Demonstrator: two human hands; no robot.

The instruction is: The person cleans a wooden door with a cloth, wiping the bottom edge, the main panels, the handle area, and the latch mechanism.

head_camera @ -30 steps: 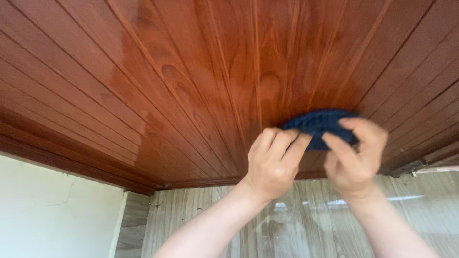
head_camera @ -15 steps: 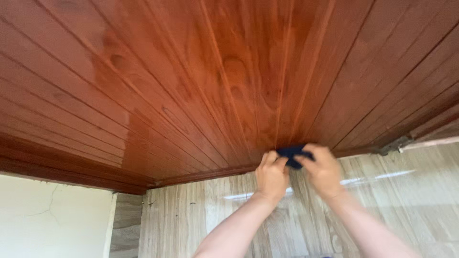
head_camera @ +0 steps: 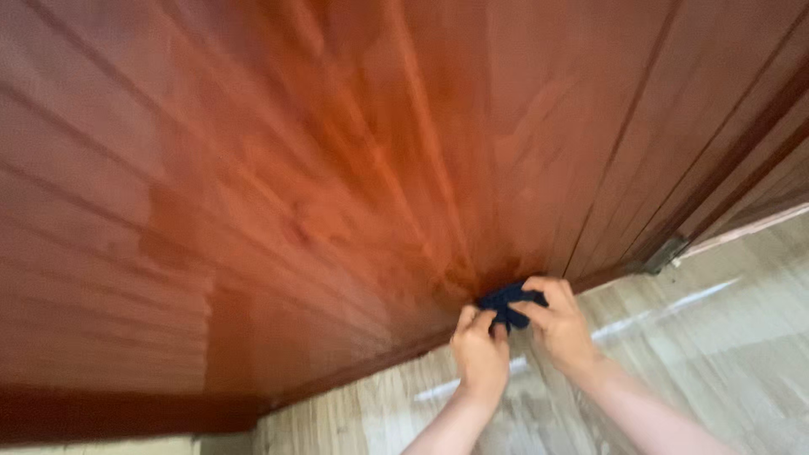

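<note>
Left hand [head_camera: 480, 350] and right hand [head_camera: 558, 324] both pinch a small, crumpled dark blue cloth [head_camera: 506, 302] between their fingertips, pressed to the reddish wooden plank ceiling [head_camera: 337, 168] just above the wood-grain wall [head_camera: 691, 337]. Compared with half a second ago, the hands sit lower and the view is blurred.

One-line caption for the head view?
Left hand and right hand press a dark blue cloth against reddish wood panelling.
</note>
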